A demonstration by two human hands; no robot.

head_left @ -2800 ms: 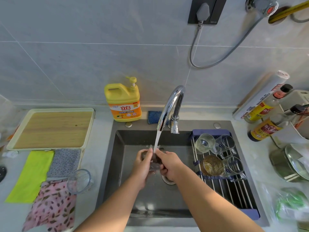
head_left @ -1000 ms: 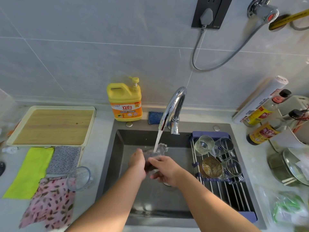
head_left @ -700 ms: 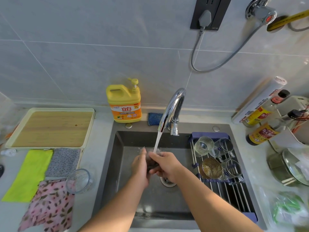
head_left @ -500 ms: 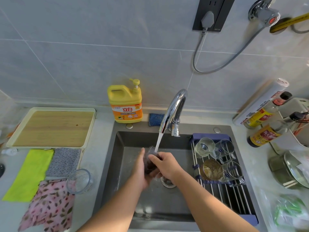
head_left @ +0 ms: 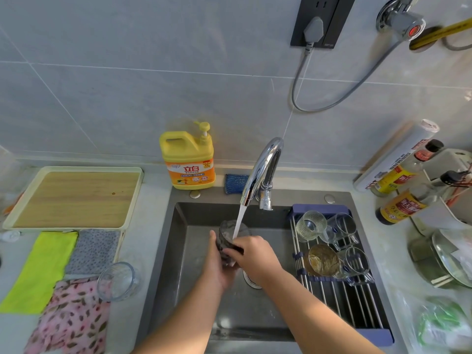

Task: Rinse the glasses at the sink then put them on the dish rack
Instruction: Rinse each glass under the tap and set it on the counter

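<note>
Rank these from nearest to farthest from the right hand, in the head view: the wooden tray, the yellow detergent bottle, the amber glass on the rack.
From the right hand:
1. Amber glass, just to its right, on the dish rack.
2. Yellow detergent bottle, back left of the hand.
3. Wooden tray, far left on the counter.

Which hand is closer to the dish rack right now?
Right. The right hand grips the glass under the running water, on the side toward the dish rack; the left hand holds the glass's other side, farther away.
</note>
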